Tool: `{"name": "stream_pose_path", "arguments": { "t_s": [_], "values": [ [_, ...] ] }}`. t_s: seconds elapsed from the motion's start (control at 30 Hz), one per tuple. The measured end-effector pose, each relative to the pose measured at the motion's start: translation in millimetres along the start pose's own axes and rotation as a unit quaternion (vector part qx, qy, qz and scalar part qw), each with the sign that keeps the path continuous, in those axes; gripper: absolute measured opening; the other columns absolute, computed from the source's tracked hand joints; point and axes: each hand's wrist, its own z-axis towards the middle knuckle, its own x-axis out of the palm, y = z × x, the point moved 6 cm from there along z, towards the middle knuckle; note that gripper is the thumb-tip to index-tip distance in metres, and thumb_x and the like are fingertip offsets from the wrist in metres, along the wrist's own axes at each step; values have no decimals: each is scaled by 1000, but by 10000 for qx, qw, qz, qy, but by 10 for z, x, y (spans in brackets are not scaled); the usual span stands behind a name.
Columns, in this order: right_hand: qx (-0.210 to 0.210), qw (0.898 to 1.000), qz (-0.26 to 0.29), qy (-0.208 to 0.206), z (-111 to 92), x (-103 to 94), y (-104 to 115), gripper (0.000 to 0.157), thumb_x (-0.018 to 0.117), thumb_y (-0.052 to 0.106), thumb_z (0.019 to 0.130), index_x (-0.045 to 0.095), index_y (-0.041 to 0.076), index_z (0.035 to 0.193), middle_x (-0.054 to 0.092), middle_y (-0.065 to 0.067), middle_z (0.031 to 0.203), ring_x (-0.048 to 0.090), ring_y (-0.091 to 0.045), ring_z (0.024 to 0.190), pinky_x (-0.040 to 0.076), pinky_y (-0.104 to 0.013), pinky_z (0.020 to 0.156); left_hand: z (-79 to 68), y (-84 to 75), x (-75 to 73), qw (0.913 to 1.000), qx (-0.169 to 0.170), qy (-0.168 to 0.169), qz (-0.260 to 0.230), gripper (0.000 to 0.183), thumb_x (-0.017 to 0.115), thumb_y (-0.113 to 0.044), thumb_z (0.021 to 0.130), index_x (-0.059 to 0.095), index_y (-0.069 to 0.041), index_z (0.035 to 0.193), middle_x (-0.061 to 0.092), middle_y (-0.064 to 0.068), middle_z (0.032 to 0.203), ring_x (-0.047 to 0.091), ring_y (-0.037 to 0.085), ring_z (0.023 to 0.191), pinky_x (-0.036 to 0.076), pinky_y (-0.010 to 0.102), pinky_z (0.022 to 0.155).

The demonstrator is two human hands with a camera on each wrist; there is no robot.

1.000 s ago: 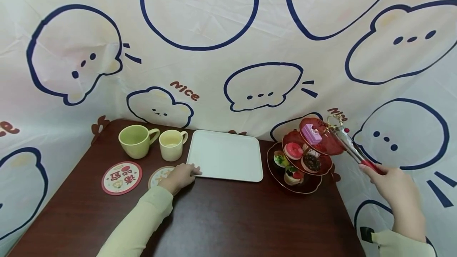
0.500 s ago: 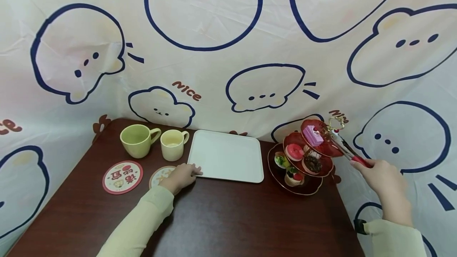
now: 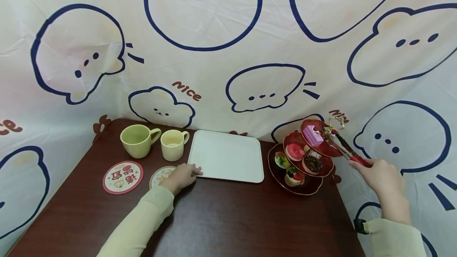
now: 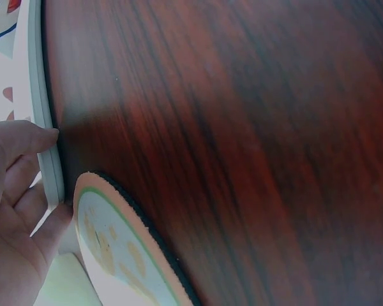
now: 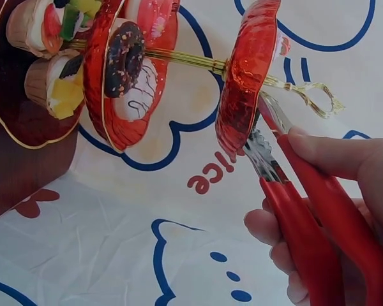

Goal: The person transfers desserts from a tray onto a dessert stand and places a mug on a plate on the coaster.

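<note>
A white tray (image 3: 225,156) lies at the back of the table. My left hand (image 3: 182,177) holds its near left corner, the thumb and fingers against the rim. My right hand (image 3: 382,179) grips red-handled metal tongs (image 5: 306,210). Their ends reach the top tier of a red three-tier cake stand (image 3: 330,149), close by its gold top handle (image 5: 319,99). A pink square cake (image 3: 313,135) sits on that tier, left of the tong ends. In the right wrist view, the red tier hides the ends, so whether they touch anything cannot be told.
Below are a pink doughnut (image 3: 294,152), a chocolate doughnut (image 3: 312,163) and fruit cupcakes (image 3: 294,177). A large green mug (image 3: 135,142) and a smaller yellow mug (image 3: 172,146) stand left of the tray. Round coasters, one red-rimmed (image 3: 123,177), one partly covered (image 4: 108,248), lie nearer. A patterned cloth (image 3: 214,62) hangs behind.
My right hand has moved left and slightly in toward the stand, bringing the tongs down over the top tier; it barely moves in the last half second. The left hand stays at the tray corner.
</note>
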Motion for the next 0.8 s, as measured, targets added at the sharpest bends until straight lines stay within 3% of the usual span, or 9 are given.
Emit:
{"name": "stream_pose_path", "arguments": {
  "t_s": [0.13, 0.8],
  "values": [
    [17, 10000, -32, -25, -21, -22, -22, 93, 52, 70, 95, 60, -19, 121, 54, -12, 69, 50, -26, 64, 38, -34, 50, -3, 0, 0, 10000, -5, 11, -9, 27, 66, 2, 91, 80, -7, 111, 63, 28, 132, 55, 44, 130, 45, 55, 107],
    [92, 9999, -42, 30, -234, -92, -157, 101, 52, 74, 92, 53, -20, 129, 63, -32, 91, 55, -32, 71, 44, -35, 51, 25, 36, 30, 9998, -127, 117, -94, 28, 64, 1, 92, 80, -9, 114, 61, 26, 136, 52, 42, 134, 44, 55, 109]
  ]
}}
